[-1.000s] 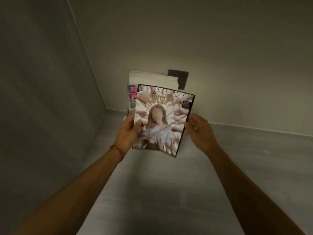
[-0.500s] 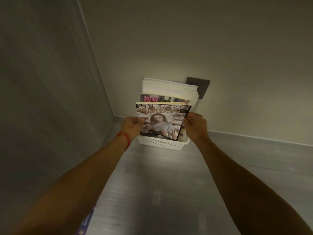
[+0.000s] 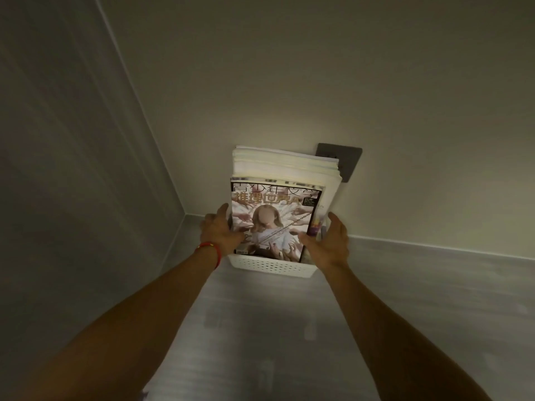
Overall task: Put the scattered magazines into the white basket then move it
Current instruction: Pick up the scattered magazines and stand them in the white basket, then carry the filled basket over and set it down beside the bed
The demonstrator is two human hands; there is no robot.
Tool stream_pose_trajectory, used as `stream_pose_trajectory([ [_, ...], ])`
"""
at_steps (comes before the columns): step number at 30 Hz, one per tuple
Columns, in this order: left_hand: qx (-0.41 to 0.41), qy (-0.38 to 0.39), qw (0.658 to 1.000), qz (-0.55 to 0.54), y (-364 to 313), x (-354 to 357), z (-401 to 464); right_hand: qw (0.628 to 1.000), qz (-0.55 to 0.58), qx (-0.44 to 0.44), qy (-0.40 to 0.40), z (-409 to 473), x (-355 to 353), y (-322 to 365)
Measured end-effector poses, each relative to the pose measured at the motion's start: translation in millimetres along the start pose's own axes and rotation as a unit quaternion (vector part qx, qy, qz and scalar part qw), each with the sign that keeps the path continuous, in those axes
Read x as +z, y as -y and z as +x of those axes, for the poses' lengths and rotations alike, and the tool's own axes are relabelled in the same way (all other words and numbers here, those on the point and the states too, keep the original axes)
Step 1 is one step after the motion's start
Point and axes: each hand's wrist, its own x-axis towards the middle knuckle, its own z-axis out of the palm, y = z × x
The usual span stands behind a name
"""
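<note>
- In the corner where the two walls meet, the white basket [image 3: 270, 268] sits on the grey desk [image 3: 405, 299], packed with upright magazines whose pale page edges [image 3: 285, 166] rise well above its rim.
- The front magazine [image 3: 273, 219], with the long-haired figure on its cover, now stands inside the basket; a second ago it was held in the air, clear of the stack, and half a second ago it was only partly lowered.
- The left hand [image 3: 221, 234], red cord at the wrist, presses against the magazine's left edge, thumb on the cover.
- The right hand [image 3: 328, 243] flanks the right edge with relaxed, spread fingers, its thumb touching the cover; neither hand is curled tight around anything.
- A dark wall plate [image 3: 347, 157] shows behind the stack.
- Judged from this, the loading step looks about finished for this magazine. If no others lie out of view, gripping the basket's sides and moving it comes next; the tall load could tip.
</note>
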Motion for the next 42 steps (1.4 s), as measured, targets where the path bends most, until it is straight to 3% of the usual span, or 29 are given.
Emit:
stream_pose_trajectory([
  [1, 0.016, 0.015, 1.0, 0.003, 0.0, 0.3, 3.6, 0.999, -0.015, -0.006, 0.032, 3.3, -1.9, -2.1],
  [5, -0.039, 0.111, 0.964, -0.238, -5.4, 10.0, 12.5, 0.984, 0.117, -0.01, 0.132, 18.4, 0.1, -5.5],
  [16, -0.07, 0.129, 0.96, -0.24, -3.6, 12.8, 25.6, 0.964, 0.222, 0.036, 0.141, 46.3, 16.0, -5.0],
  [21, -0.062, 0.097, 0.963, -0.243, 0.7, 23.8, 23.4, 0.972, 0.21, 0.011, 0.106, 48.0, 19.7, -12.1],
  [28, -0.083, 0.042, 0.945, -0.314, 22.9, 32.4, -39.1, 0.962, 0.226, -0.034, 0.151, 11.3, 9.4, -23.8],
  [37, -0.117, -0.065, 0.957, -0.258, 63.1, 20.8, -211.4, 0.93, 0.168, -0.082, 0.316, -75.2, -6.7, -51.2],
  [42, -0.158, -0.134, 0.929, -0.307, 89.2, 15.2, -310.7, 0.89, 0.122, -0.121, 0.423, -125.9, 9.1, -47.3],
])
